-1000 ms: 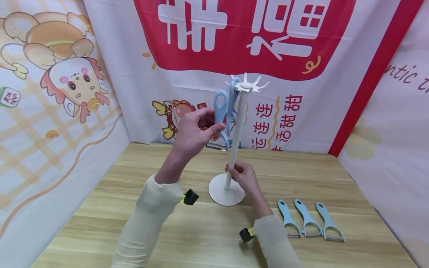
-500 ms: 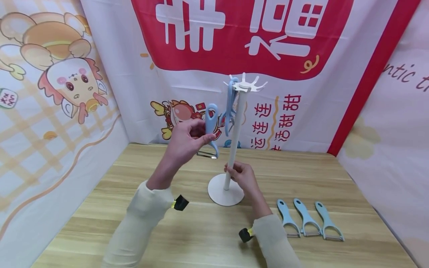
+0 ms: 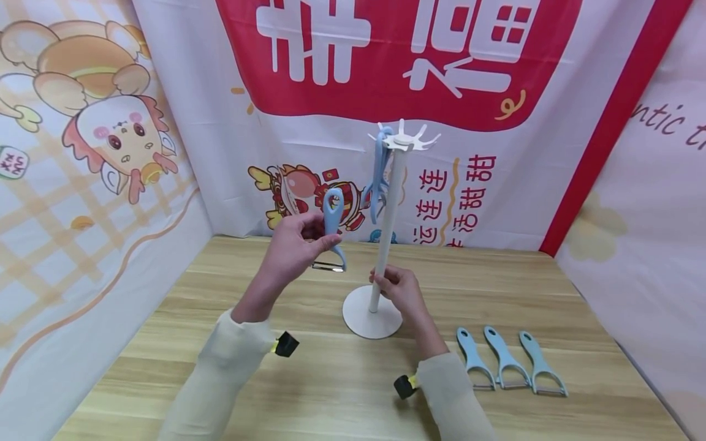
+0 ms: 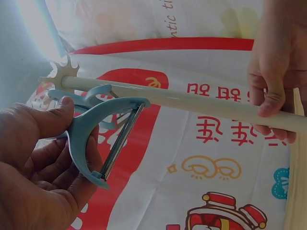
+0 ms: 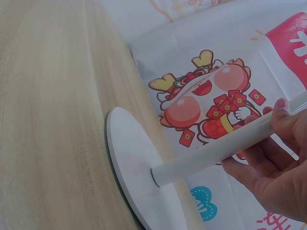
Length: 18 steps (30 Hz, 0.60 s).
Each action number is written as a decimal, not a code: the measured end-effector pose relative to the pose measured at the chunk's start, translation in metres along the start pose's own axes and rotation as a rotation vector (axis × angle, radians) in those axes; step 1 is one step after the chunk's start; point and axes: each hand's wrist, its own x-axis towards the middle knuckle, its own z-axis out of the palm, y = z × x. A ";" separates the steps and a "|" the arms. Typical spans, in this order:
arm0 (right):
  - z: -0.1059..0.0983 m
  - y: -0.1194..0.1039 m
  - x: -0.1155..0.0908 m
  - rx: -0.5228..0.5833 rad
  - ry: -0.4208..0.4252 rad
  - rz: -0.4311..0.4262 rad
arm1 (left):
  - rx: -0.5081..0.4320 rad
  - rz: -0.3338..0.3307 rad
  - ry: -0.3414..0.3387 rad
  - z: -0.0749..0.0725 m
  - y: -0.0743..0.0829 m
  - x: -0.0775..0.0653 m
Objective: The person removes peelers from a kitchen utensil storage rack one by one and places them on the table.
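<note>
My left hand [image 3: 292,248] pinches a light blue peeler [image 3: 333,211] by its handle, with the handle's hole upward and the blade at the bottom. In the left wrist view the peeler's forked head [image 4: 86,129] and metal blade [image 4: 122,141] show clearly. A white stand [image 3: 389,214] rises from a round base [image 3: 364,318]; my right hand [image 3: 402,288] grips its pole low down. At the stand's top is a ring of prongs [image 3: 405,142]. Light blue peelers [image 3: 380,171] hang on its left side, overlapping, so their number is hard to tell. The held peeler is apart from the stand.
Three light blue peelers [image 3: 499,358] lie side by side on the wooden table [image 3: 331,392] at the right, blades toward me. Behind the table hangs a printed cloth [image 3: 309,135], with more printed cloth [image 3: 110,202] at the left side.
My left hand has moved down and to the left with the peeler, away from the hanging ones. My right hand stays on the pole, and the stand has not moved.
</note>
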 end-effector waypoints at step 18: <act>-0.001 0.000 0.001 -0.003 -0.006 0.008 | 0.042 -0.110 -0.076 -0.003 -0.038 -0.009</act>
